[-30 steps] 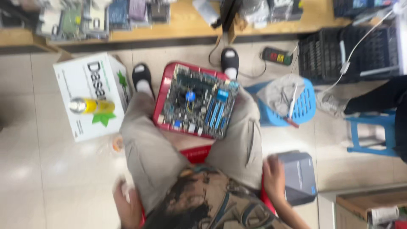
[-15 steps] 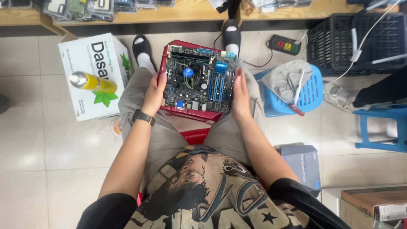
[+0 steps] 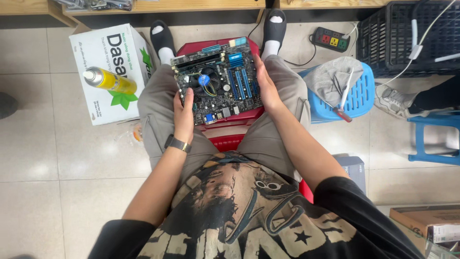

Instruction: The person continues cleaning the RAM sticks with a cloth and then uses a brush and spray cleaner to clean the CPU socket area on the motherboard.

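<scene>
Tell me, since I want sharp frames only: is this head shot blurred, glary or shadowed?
Head view: sharp overall, the circuit board between left hand and right hand crisply detailed; soft pale glare patches on the tiled floor; lighting even, only faint shadows.

Head-worn view, straight down, close over lap (image 3: 215, 139)

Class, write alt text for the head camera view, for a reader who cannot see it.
A seated person holds a computer motherboard over their lap, left hand and right hand gripping opposite edges, above a red stool. On the tiled floor, a yellow spray can lies on a white cardboard box, and a blue stool carries a grey cloth.
</scene>
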